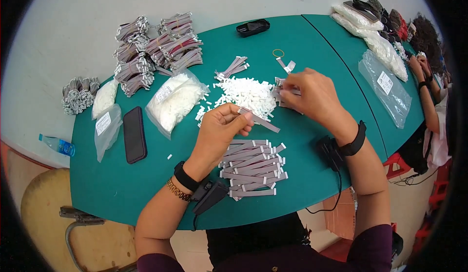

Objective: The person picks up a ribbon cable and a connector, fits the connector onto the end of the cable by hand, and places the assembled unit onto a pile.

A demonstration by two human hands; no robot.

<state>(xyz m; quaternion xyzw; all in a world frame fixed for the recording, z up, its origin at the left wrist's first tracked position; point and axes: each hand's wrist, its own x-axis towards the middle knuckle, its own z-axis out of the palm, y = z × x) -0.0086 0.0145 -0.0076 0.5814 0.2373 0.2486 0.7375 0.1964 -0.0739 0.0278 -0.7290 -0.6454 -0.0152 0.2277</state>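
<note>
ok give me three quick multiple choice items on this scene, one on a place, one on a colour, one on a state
1. Where does the black smartphone lie?
A. left of the left hand
B. among the small white plastic connectors
C. at the table's right end

2. What colour is the curved table top?
A. white
B. teal green
C. red

3. What is the left hand doing?
A. lying flat
B. pinching a grey flat ribbon cable
C. holding a bottle

Key: 1 A, it lies left of that hand beside clear bags; 2 B, the bare surface is teal; 3 B, fingertips grip the cable's end.
</note>
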